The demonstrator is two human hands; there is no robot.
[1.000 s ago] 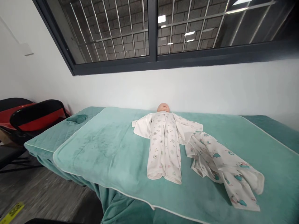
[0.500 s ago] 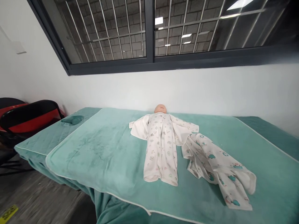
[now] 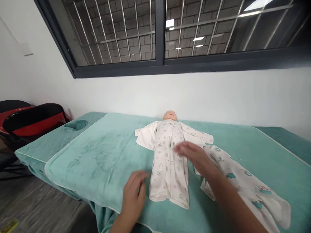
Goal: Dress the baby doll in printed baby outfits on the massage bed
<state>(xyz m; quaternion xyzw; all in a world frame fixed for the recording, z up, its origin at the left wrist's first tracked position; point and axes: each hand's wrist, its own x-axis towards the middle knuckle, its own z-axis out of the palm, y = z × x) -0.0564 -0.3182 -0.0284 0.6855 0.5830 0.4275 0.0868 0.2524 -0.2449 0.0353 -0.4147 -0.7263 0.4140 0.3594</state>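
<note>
A baby doll [image 3: 169,115] lies on its back on the green sheet, its head near the wall. It is dressed in a white printed baby jumpsuit [image 3: 167,161] with sleeves spread to both sides. My left hand [image 3: 134,192] is beside the lower left leg of the jumpsuit, fingers loosely bent, thumb apart, holding nothing. Over the right side of the jumpsuit reaches my right hand [image 3: 194,154], slightly blurred, fingers stretched out with nothing in them. Whether it touches the cloth I cannot tell. A second white garment [image 3: 243,174] with teal prints lies crumpled at the right, partly hidden by my right forearm.
The green sheet [image 3: 97,155] covers a massage bed [image 3: 55,142] with a face hole [image 3: 77,125] at its left end. Black and red chairs [image 3: 36,121] stand at the left. A barred window [image 3: 159,61] is in the wall behind.
Both my hands have come into view from below, the right one over the jumpsuit, the left beside its leg. The view has shifted slightly; doll and garments lie as before.
</note>
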